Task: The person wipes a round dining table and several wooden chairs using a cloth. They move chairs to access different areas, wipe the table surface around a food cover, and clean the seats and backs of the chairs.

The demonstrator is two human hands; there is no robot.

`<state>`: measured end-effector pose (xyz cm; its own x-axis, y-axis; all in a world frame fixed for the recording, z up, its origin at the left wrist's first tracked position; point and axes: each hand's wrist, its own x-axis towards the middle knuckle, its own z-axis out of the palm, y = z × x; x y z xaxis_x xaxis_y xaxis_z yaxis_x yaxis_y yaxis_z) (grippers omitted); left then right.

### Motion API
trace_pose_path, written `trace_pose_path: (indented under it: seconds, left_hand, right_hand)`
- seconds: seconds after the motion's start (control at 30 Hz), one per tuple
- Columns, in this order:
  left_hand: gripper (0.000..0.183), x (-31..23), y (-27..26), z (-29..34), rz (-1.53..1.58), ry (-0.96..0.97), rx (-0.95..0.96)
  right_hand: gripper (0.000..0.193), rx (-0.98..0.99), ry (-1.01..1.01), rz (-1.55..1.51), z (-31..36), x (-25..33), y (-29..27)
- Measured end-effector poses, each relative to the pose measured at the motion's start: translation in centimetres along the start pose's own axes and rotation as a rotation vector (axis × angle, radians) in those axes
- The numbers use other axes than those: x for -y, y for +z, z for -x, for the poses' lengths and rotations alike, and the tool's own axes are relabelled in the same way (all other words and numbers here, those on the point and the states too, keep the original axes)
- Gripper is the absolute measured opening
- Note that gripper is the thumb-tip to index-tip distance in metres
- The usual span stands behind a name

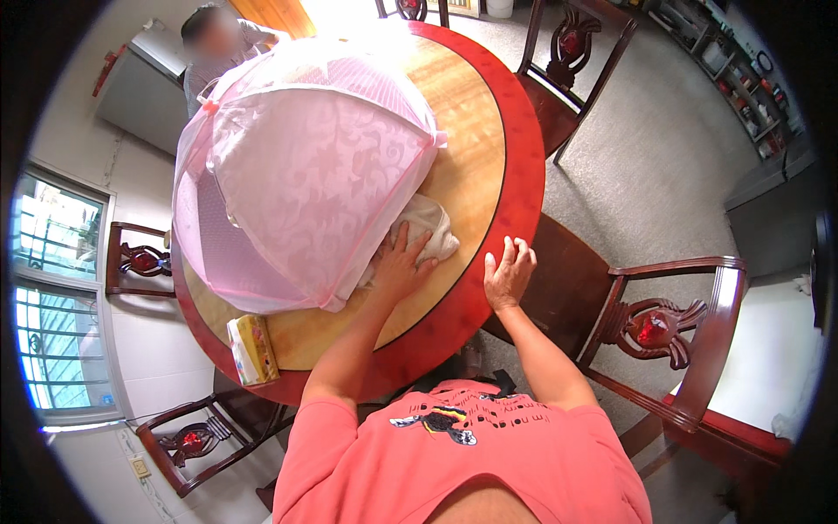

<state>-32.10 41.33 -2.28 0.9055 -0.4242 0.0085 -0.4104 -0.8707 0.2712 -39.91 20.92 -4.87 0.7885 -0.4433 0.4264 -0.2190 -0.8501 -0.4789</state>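
My left hand (401, 264) lies with fingers spread on a crumpled whitish cloth (436, 229) on the round table (476, 96), pressing it against the tabletop. Right beside that hand stands a pink, tent-like mesh food cover (305, 175) with pale patterned fabric panels; whatever is under it is hidden. Over the table's red rim, on the right, is my right hand (510, 275), its fingers loosely bent and apart with nothing seen in them. Whether it touches the rim, I cannot tell.
A yellow tissue pack (252, 349) sits near the table's left front edge. Dark wooden chairs surround the table, one close at my right (663, 323) and another at the lower left (196, 444). Across the table is another person (253, 37). Shelves (742, 96) line the far right.
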Motion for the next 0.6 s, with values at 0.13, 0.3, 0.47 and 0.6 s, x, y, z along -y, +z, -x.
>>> trace_pose_path:
  seconds: [0.13,0.3,0.47,0.6]
  left_hand:
    - [0.058,-1.1,-0.2,-4.6,0.114,0.036,-0.008]
    - [0.058,-1.7,0.6,-8.7,0.286,0.005,0.045]
    - [0.059,-1.9,0.6,-9.0,0.376,-0.014,0.021]
    - [0.060,-2.0,0.6,-7.0,0.207,-0.025,-0.095]
  right_hand:
    - [0.053,0.019,0.008,0.010,0.2,-0.2,0.0]
    - [0.052,0.054,0.015,0.032,0.2,-0.4,-0.1]
    - [0.052,0.047,-0.004,0.026,0.3,-0.5,0.1]
    - [0.054,0.063,-0.004,0.049,0.2,-0.6,0.1]
